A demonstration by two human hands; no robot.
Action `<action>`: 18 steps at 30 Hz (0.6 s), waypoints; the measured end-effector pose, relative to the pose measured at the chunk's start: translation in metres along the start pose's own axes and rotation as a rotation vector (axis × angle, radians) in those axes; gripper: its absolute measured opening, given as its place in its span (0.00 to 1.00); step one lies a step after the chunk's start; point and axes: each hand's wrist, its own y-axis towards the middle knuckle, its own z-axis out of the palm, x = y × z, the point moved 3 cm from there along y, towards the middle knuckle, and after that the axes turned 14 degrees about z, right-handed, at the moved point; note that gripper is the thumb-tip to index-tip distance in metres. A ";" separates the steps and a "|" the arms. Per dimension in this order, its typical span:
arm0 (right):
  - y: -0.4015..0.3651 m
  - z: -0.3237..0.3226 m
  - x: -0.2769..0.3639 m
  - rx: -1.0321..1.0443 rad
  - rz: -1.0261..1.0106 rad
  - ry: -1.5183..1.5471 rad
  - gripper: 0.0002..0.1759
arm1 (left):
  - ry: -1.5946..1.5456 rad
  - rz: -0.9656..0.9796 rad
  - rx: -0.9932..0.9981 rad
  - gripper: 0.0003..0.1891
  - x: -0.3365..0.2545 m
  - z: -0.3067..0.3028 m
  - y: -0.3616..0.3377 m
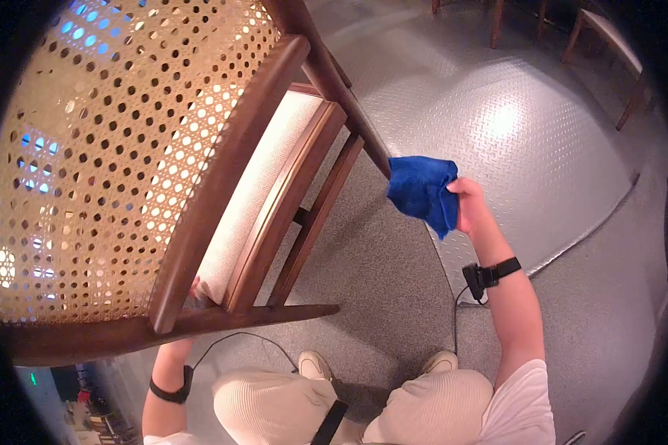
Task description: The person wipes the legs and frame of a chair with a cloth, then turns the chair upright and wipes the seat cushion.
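A brown wooden chair [234, 152] with a woven cane back [119, 133] and a pale fabric seat [263, 193] is tipped over at the left, close in front of me. My left hand [195, 288] is at its lower frame, mostly hidden behind the wood; a bit of the fingers shows beside the seat's lower end, closed at the frame. Out to the right, my right hand [467, 205] pinches a blue cloth [423, 189] by its right side. The cloth hangs folded near the chair's far leg.
A raised metal tread-plate platform [527, 111] covers the right side, with a cable [594, 230] along its edge. More wooden chairs [608, 44] stand at the back right. Speckled grey floor [378, 259] lies between the chair and the platform. Both wrists wear black straps with wires.
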 end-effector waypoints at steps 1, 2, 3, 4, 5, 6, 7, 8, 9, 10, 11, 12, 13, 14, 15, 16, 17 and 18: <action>-0.009 0.003 -0.002 -0.002 -0.003 -0.010 0.31 | -0.005 0.004 -0.008 0.20 -0.010 0.003 -0.001; -0.016 0.009 -0.005 0.023 0.009 0.016 0.33 | -0.118 -0.069 -0.024 0.22 -0.033 0.007 0.005; -0.023 0.014 -0.008 0.051 0.022 0.041 0.35 | -0.231 -0.140 -0.041 0.24 -0.048 0.012 0.008; -0.026 0.018 -0.011 0.051 0.021 0.030 0.35 | -0.234 -0.137 -0.051 0.24 -0.052 0.016 0.009; -0.029 0.024 -0.014 0.064 -0.009 0.050 0.36 | -0.198 -0.063 -0.072 0.24 -0.055 0.018 0.013; -0.032 0.031 -0.015 0.078 -0.041 0.069 0.38 | -0.161 0.013 -0.093 0.25 -0.058 0.019 0.016; -0.035 0.039 -0.015 0.081 -0.048 0.062 0.38 | -0.160 0.021 -0.099 0.25 -0.055 0.023 0.018; -0.039 0.053 -0.013 0.068 -0.052 0.011 0.38 | -0.168 0.068 -0.099 0.24 -0.049 0.028 0.020; -0.040 0.064 -0.013 0.052 -0.052 -0.045 0.37 | -0.179 0.112 -0.105 0.22 -0.046 0.032 0.021; -0.039 0.070 -0.013 0.050 -0.047 -0.060 0.37 | -0.184 0.111 -0.119 0.22 -0.045 0.035 0.022; -0.036 0.076 -0.012 0.000 -0.081 -0.111 0.35 | -0.263 0.056 -0.121 0.22 -0.051 0.043 0.027; -0.036 0.080 -0.010 -0.043 -0.119 -0.158 0.33 | -0.336 0.004 -0.122 0.21 -0.059 0.051 0.035; -0.037 0.085 -0.009 -0.032 -0.116 -0.173 0.33 | -0.368 0.018 -0.139 0.20 -0.068 0.057 0.043; -0.039 0.095 -0.006 -0.038 -0.153 -0.140 0.31 | -0.405 0.032 -0.157 0.20 -0.072 0.060 0.053; -0.041 0.104 -0.004 -0.044 -0.186 -0.103 0.29 | -0.336 0.087 -0.184 0.21 -0.078 0.061 0.064; -0.043 0.110 -0.003 -0.038 -0.177 -0.113 0.29 | -0.267 0.138 -0.204 0.23 -0.084 0.062 0.078; -0.044 0.116 -0.002 -0.062 -0.209 -0.158 0.29 | -0.340 0.103 -0.232 0.24 -0.088 0.063 0.094; -0.046 0.122 0.001 -0.091 -0.239 -0.209 0.28 | -0.421 0.067 -0.265 0.26 -0.091 0.064 0.110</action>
